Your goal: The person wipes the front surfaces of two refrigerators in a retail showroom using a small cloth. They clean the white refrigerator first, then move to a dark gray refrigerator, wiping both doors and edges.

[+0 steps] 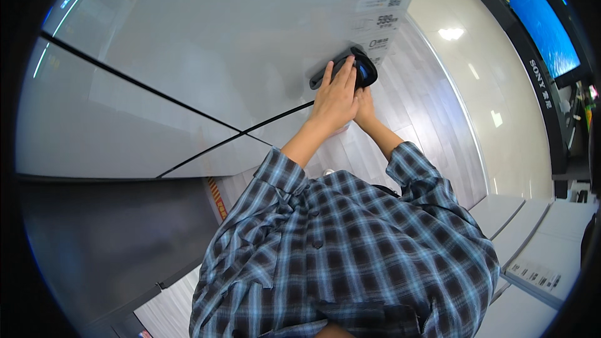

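A dark grey, folded cloth-like thing [371,76] lies against the glossy pale appliance door [213,37], near its right edge. A bit of blue shows inside its fold; its exact kind is unclear. My left hand [336,97] lies over it with the fingers stretched out, the index finger apart from the others. Just right of that and partly behind it, my right hand [364,106] reaches up to the lower side of the same dark thing. The right fingers are mostly hidden, so their grip does not show.
Black gaps [243,132] divide the appliance's door panels. Printed labels run down its right side. Grey wood-look floor [426,87] stretches to the right, then pale shiny tile. A large screen [543,25] stands at the far right. White boxes [532,256] sit at lower right.
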`<state>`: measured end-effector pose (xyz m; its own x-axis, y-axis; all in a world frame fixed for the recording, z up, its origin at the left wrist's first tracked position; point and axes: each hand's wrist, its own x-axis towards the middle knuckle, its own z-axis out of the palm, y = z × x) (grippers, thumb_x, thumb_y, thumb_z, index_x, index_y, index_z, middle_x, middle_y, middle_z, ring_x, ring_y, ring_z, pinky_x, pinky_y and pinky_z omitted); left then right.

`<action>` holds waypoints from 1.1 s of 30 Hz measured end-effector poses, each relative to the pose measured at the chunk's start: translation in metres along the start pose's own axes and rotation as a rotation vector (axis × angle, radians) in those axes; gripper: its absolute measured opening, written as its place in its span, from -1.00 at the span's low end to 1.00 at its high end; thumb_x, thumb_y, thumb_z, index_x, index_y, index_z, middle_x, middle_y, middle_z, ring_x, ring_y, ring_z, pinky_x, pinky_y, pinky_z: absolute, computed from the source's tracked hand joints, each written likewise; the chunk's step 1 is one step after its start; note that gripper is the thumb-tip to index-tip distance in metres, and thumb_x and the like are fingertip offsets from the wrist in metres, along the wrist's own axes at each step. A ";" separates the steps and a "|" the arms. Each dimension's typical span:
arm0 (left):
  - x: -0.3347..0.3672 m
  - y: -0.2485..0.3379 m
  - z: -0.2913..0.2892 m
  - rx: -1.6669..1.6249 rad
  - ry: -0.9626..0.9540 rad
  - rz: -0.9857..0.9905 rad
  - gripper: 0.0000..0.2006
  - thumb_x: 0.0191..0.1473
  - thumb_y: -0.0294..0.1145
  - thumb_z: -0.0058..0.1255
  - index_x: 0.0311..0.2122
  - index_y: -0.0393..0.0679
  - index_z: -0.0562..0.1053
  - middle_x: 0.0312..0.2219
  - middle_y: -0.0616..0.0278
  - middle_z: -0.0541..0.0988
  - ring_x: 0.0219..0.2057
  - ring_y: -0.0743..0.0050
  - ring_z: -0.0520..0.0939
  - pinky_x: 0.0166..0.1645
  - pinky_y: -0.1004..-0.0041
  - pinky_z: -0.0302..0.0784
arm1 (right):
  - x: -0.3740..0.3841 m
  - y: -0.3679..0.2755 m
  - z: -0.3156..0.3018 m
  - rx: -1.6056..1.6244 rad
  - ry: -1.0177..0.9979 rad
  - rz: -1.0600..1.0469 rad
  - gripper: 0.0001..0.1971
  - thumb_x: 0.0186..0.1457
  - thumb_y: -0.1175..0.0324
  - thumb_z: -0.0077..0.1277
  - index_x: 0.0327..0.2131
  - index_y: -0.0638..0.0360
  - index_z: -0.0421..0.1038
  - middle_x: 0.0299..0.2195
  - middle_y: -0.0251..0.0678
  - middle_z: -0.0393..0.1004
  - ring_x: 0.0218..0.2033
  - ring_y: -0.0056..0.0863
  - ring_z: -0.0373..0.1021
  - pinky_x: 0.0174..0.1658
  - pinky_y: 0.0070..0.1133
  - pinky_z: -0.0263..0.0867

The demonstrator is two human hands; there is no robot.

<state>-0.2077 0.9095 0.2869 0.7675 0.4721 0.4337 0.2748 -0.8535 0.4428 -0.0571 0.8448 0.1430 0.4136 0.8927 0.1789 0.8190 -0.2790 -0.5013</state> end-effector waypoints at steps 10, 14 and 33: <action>-0.020 0.016 -0.006 0.034 0.038 -0.077 -0.49 0.01 -0.38 -0.14 0.05 -0.50 0.21 0.17 -0.07 0.13 0.21 0.25 0.15 0.30 0.21 -0.10 | -0.019 -0.023 0.012 -0.179 -0.198 -0.168 -0.53 -0.09 0.21 0.02 -0.15 0.36 0.29 -0.21 0.11 0.34 -0.21 -0.04 0.30 -0.17 -0.29 0.29; -0.031 0.023 -0.012 0.078 0.052 -0.108 -0.46 -0.06 -0.42 -0.07 0.04 -0.50 0.19 0.16 -0.08 0.12 0.21 0.20 0.14 0.29 0.19 -0.07 | -0.023 -0.035 0.021 -0.197 -0.220 -0.278 -0.53 -0.06 0.18 0.01 -0.12 0.32 0.30 -0.20 0.04 0.37 -0.19 -0.07 0.31 -0.15 -0.29 0.28; -0.074 0.026 -0.033 0.196 0.254 -0.168 -0.46 -0.09 -0.48 -0.04 0.04 -0.50 0.19 0.14 -0.08 0.13 0.20 0.05 0.13 0.29 0.17 -0.05 | 0.006 -0.089 0.023 -0.261 -0.239 -0.622 -0.36 0.00 0.06 -0.08 0.09 0.25 0.12 0.04 -0.03 0.24 0.07 -0.19 0.19 0.09 -0.31 0.12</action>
<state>-0.2765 0.8594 0.2927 0.5408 0.6281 0.5596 0.5094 -0.7739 0.3764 -0.1365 0.8830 0.1687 -0.2350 0.9587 0.1601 0.9555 0.2581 -0.1429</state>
